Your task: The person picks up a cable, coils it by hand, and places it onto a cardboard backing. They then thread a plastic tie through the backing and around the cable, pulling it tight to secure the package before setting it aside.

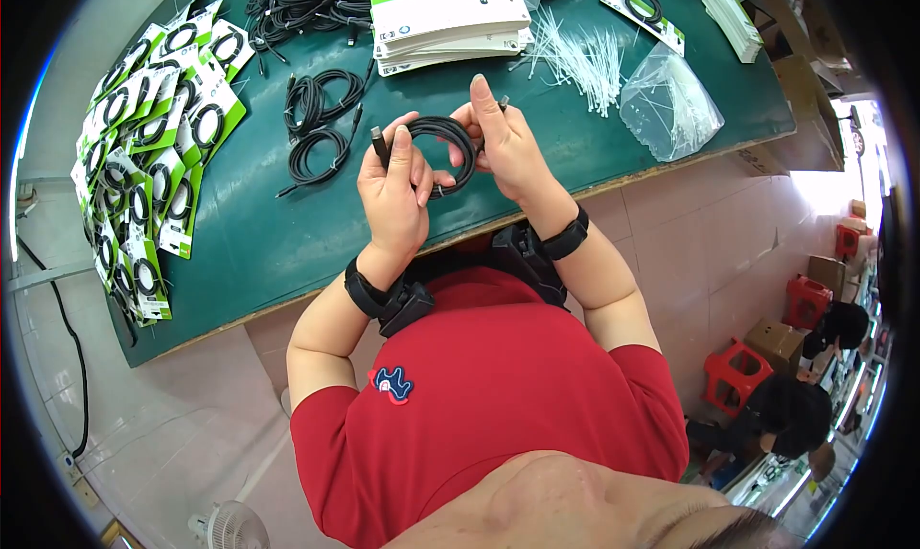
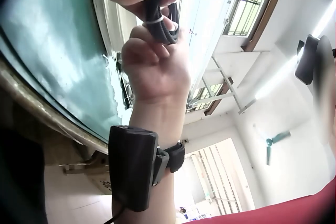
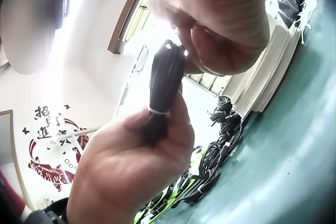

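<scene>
A coiled black cable (image 1: pixel 467 151) is held up between both hands, over the front of the green table. My left hand (image 1: pixel 395 190) grips the coil's left side, thumb pointing up; a cable plug (image 1: pixel 379 147) sticks out beside it. On the right side, my right hand (image 1: pixel 513 156) holds the coil with its thumb raised, and a metal plug tip (image 1: pixel 504 101) shows above its fingers. The right wrist view shows a pale tie (image 3: pixel 158 112) around the bundled strands near the left hand. Two more black cable coils (image 1: pixel 311 156) lie on the table just left of the hands.
Carded cables (image 1: pixel 144 156) cover the table's left end. Behind the hands are a stack of white-and-green cards (image 1: pixel 450 17) and a heap of black cables (image 1: pixel 307 3). White zip ties (image 1: pixel 585 60), a plastic bag (image 1: pixel 671 108) and one carded cable (image 1: pixel 644 14) lie at right.
</scene>
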Available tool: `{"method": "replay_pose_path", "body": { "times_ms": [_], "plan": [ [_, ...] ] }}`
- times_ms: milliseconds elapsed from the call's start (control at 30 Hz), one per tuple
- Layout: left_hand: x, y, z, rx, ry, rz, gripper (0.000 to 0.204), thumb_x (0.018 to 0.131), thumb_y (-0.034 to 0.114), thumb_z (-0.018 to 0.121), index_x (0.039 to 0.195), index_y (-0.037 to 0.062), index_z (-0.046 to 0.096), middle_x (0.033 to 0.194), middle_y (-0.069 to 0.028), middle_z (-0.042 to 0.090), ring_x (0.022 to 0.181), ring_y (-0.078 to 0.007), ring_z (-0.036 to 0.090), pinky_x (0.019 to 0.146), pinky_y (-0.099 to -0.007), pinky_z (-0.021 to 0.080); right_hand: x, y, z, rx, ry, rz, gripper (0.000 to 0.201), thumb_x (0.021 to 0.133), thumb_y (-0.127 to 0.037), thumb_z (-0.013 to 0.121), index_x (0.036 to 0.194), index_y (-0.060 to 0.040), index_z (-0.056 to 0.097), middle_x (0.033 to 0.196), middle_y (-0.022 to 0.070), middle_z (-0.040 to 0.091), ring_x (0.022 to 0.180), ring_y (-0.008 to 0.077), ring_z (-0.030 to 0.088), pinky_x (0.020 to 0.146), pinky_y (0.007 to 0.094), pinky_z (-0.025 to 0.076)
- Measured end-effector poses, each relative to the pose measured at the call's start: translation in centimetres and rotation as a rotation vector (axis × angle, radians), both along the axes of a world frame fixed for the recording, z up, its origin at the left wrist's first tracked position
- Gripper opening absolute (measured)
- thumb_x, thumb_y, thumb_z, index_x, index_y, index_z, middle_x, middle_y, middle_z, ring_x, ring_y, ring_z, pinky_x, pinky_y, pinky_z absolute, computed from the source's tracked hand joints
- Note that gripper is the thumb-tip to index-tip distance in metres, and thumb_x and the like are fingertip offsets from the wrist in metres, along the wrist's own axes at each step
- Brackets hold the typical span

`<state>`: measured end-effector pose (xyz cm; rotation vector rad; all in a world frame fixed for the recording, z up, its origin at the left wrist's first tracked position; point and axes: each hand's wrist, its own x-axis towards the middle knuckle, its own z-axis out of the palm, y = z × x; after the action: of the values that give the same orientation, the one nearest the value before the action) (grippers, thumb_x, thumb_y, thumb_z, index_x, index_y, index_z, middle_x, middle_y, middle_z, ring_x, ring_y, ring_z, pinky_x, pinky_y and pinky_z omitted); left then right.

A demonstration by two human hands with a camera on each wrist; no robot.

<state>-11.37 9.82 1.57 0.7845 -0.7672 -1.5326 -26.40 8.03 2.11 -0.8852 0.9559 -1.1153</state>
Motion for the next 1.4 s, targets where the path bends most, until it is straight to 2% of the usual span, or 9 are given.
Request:
{"method": "replay_pose_path", "body": {
  "times_ms": [33, 133, 267, 400, 533, 667, 800, 1067, 1400],
  "plan": [
    [0.0, 0.0, 0.0, 0.016, 0.010, 0.012, 0.028, 0.101, 0.022, 0.049, 0.118, 0.0013, 0.056, 0.061, 0.0032, 0.039, 0.044, -0.0038, 0.036, 0.052, -0.0254, 0.052, 0.4, 0.1, -0.2, -0.001, 0.000, -0.001, 0.062, 0.098, -0.054, 0.042, 0.090, 0.0024, 0.066, 0.065, 0.0056, 0.062, 0.048, 0.0048, 0.045, 0.040, 0.0196, 0.027],
    [-0.1, -0.3, -0.3, 0.046, 0.032, 0.038, 0.027, 0.101, 0.021, 0.049, 0.118, 0.0010, 0.056, 0.060, 0.0037, 0.038, 0.044, -0.0035, 0.035, 0.052, -0.0260, 0.052, 2.9, 0.5, -1.0, -0.406, 0.103, -0.246, 0.042, 0.098, -0.037, 0.054, 0.103, 0.0029, 0.065, 0.068, 0.0025, 0.061, 0.055, 0.0025, 0.047, 0.043, 0.0199, 0.031],
    [0.2, -0.6, -0.6, 0.035, 0.028, -0.021, 0.026, 0.100, 0.020, 0.051, 0.117, 0.0006, 0.056, 0.059, 0.0040, 0.039, 0.045, -0.0033, 0.036, 0.053, -0.0267, 0.053, 3.7, 1.4, -0.1, -0.322, 0.141, -0.299, 0.030, 0.096, -0.024, 0.059, 0.111, 0.0021, 0.062, 0.068, -0.0015, 0.055, 0.060, 0.0020, 0.046, 0.047, 0.0208, 0.035],
    [0.0, -0.4, 0.2, 0.023, -0.092, -0.061, 0.025, 0.099, 0.019, 0.053, 0.115, 0.0002, 0.056, 0.058, 0.0037, 0.041, 0.045, -0.0031, 0.037, 0.054, -0.0268, 0.054, 2.3, 1.4, 0.0, -0.310, 0.182, -0.150, 0.032, 0.098, -0.027, 0.056, 0.114, 0.0009, 0.061, 0.065, -0.0035, 0.050, 0.059, 0.0023, 0.044, 0.050, 0.0205, 0.035],
    [0.2, -0.5, -0.7, -0.019, -0.060, -0.077, 0.025, 0.098, 0.018, 0.054, 0.115, -0.0001, 0.055, 0.060, 0.0031, 0.044, 0.045, -0.0030, 0.037, 0.055, -0.0275, 0.056, 2.2, 1.0, -1.6, -0.340, 0.349, -0.243, 0.032, 0.099, -0.027, 0.055, 0.116, -0.0006, 0.061, 0.064, -0.0042, 0.048, 0.058, 0.0019, 0.042, 0.049, 0.0205, 0.034],
    [-0.2, -0.3, -0.5, -0.029, -0.058, -0.052, 0.024, 0.099, 0.019, 0.054, 0.113, -0.0004, 0.056, 0.061, 0.0030, 0.044, 0.045, -0.0031, 0.037, 0.054, -0.0281, 0.056, 1.9, 0.9, -1.4, -0.315, 0.363, -0.200, 0.032, 0.100, -0.026, 0.054, 0.119, -0.0012, 0.061, 0.063, -0.0042, 0.048, 0.057, 0.0012, 0.041, 0.049, 0.0198, 0.033],
    [-0.6, -0.2, 0.2, -0.052, -0.018, 0.006, 0.024, 0.099, 0.019, 0.053, 0.112, -0.0001, 0.057, 0.061, 0.0033, 0.044, 0.045, -0.0033, 0.036, 0.053, -0.0275, 0.055, 2.7, 1.2, -0.7, -0.410, 0.208, -0.280, 0.030, 0.101, -0.024, 0.051, 0.116, -0.0007, 0.062, 0.064, -0.0045, 0.050, 0.055, 0.0010, 0.040, 0.048, 0.0193, 0.032],
    [-0.3, -1.1, -0.5, 0.028, 0.065, -0.023, 0.037, 0.102, 0.032, 0.046, 0.117, -0.0002, 0.057, 0.064, 0.0023, 0.043, 0.046, -0.0036, 0.036, 0.051, -0.0264, 0.054, 2.5, 1.0, -1.2, -0.371, 0.156, -0.260, 0.028, 0.101, -0.021, 0.051, 0.114, -0.0006, 0.065, 0.065, -0.0055, 0.052, 0.055, 0.0003, 0.041, 0.049, 0.0179, 0.033],
    [1.7, -2.6, 1.5, 0.002, -0.188, -0.345, 0.049, 0.103, 0.039, 0.038, 0.127, -0.0014, 0.054, 0.064, 0.0025, 0.039, 0.047, -0.0047, 0.039, 0.062, -0.0313, 0.059, 1.0, 1.4, -0.9, -0.348, 0.279, -0.184, 0.029, 0.099, -0.023, 0.055, 0.112, 0.0011, 0.064, 0.068, -0.0024, 0.055, 0.056, 0.0031, 0.047, 0.050, 0.0202, 0.038]
  ]
}}
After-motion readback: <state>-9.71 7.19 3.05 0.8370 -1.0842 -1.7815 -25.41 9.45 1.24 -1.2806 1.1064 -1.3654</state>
